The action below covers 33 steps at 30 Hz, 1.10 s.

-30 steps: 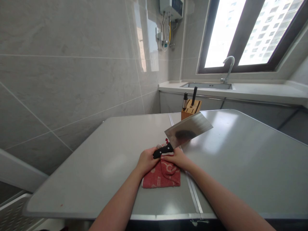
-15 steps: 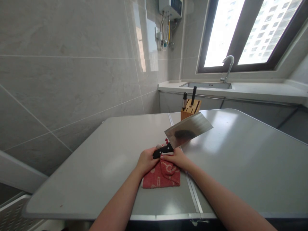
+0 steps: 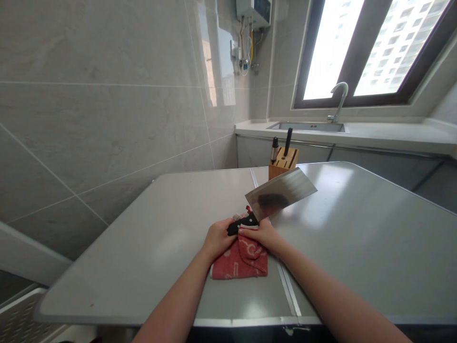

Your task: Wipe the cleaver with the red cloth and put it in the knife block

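A cleaver (image 3: 282, 193) with a broad steel blade and a black riveted handle is held above the table's near middle, its blade tilted up to the right. My left hand (image 3: 218, 238) is closed around the end of the handle. A folded red towel (image 3: 241, 262) with pale patterns hangs below the handle. My right hand (image 3: 264, 235) grips the towel's upper part close to where handle meets blade, thumb over the cloth. The fingers behind the towel and handle are hidden.
A wooden knife block (image 3: 283, 162) with two black-handled tools stands at the table's far side, partly behind the blade. Beyond the grey table (image 3: 171, 205) are a counter with a sink (image 3: 307, 126) and a faucet (image 3: 341, 97). A tiled wall (image 3: 107, 119) runs along the left.
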Each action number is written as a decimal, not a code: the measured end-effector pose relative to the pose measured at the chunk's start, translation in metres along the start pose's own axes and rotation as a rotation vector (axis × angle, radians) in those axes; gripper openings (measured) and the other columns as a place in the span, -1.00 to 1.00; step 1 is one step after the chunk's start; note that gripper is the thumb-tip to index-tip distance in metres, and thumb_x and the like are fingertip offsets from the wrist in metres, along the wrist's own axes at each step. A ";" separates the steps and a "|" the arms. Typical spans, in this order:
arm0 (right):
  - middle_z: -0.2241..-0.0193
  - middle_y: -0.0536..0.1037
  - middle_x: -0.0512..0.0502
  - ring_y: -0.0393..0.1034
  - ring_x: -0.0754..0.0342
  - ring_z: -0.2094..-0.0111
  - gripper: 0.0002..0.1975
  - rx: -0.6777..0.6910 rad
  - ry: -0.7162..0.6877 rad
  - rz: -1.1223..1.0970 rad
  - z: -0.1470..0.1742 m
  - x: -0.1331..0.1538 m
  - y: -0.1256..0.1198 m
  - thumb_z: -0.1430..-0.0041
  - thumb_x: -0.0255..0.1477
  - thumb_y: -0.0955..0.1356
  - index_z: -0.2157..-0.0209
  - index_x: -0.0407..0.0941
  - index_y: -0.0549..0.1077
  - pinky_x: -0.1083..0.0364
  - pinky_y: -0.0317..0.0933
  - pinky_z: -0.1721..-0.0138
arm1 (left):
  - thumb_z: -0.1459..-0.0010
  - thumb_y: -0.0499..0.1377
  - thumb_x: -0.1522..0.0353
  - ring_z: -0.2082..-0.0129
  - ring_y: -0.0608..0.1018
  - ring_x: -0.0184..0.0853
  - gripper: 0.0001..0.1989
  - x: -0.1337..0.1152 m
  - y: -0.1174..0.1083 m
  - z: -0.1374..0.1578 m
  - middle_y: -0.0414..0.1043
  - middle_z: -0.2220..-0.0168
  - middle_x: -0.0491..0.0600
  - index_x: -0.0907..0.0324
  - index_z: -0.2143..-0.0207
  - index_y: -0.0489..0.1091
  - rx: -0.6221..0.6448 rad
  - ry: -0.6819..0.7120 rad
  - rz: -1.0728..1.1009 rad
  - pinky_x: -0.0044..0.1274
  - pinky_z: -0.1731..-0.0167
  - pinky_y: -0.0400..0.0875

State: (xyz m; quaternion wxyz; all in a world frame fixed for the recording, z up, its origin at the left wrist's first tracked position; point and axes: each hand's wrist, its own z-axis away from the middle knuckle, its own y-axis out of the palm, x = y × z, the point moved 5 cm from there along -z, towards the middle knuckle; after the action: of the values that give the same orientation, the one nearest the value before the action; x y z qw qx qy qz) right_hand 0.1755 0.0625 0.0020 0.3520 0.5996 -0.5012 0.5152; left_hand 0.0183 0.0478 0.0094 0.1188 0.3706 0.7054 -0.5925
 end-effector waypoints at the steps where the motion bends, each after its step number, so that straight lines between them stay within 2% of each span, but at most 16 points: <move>1: 0.16 0.57 -0.14 0.45 -0.09 0.09 -0.49 -0.005 -0.005 0.011 0.000 0.000 0.000 0.15 -0.28 0.52 0.12 -0.10 0.44 -0.16 0.21 -0.10 | -0.09 0.16 0.31 0.43 0.49 -0.34 -0.88 0.000 0.000 0.000 0.50 0.43 -0.06 0.16 0.39 0.43 -0.001 0.005 0.002 -0.58 0.41 0.25; 10: 0.19 0.58 -0.14 0.48 -0.08 0.12 -0.57 0.011 -0.027 0.083 0.000 0.005 0.002 0.12 -0.29 0.50 0.17 -0.13 0.47 -0.12 0.25 -0.07 | -0.09 0.15 0.32 0.42 0.50 -0.34 -0.88 0.000 0.001 -0.001 0.51 0.42 -0.07 0.16 0.36 0.44 -0.003 0.016 0.005 -0.58 0.42 0.25; 21: 0.17 0.57 -0.13 0.47 -0.08 0.10 -0.53 0.014 -0.029 0.085 -0.001 0.000 -0.001 0.12 -0.25 0.50 0.14 -0.10 0.45 -0.14 0.24 -0.08 | -0.08 0.17 0.31 0.43 0.51 -0.33 -0.87 -0.002 -0.001 0.000 0.52 0.42 -0.07 0.16 0.35 0.47 -0.002 0.013 0.012 -0.59 0.43 0.26; 28: 0.14 0.57 -0.12 0.44 -0.09 0.05 -0.49 0.026 -0.029 0.047 -0.001 0.000 -0.001 0.15 -0.28 0.52 0.10 -0.09 0.44 -0.15 0.17 -0.14 | -0.10 0.17 0.31 0.31 0.56 -0.28 -0.81 -0.004 -0.001 0.000 0.57 0.28 -0.04 0.13 0.23 0.50 0.011 0.025 0.049 -0.56 0.33 0.34; 33: 0.13 0.56 -0.12 0.44 -0.08 0.04 -0.46 0.035 -0.013 0.038 0.000 0.000 0.000 0.14 -0.27 0.52 0.07 -0.09 0.43 -0.14 0.16 -0.15 | -0.10 0.17 0.33 0.32 0.56 -0.27 -0.82 -0.004 -0.001 0.000 0.57 0.29 -0.04 0.14 0.24 0.50 0.008 0.036 0.049 -0.56 0.34 0.34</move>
State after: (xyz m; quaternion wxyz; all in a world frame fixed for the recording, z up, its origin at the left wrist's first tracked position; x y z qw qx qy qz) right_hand 0.1758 0.0627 0.0024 0.3283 0.5995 -0.5055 0.5266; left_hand 0.0203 0.0467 0.0127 0.1192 0.3986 0.6958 -0.5854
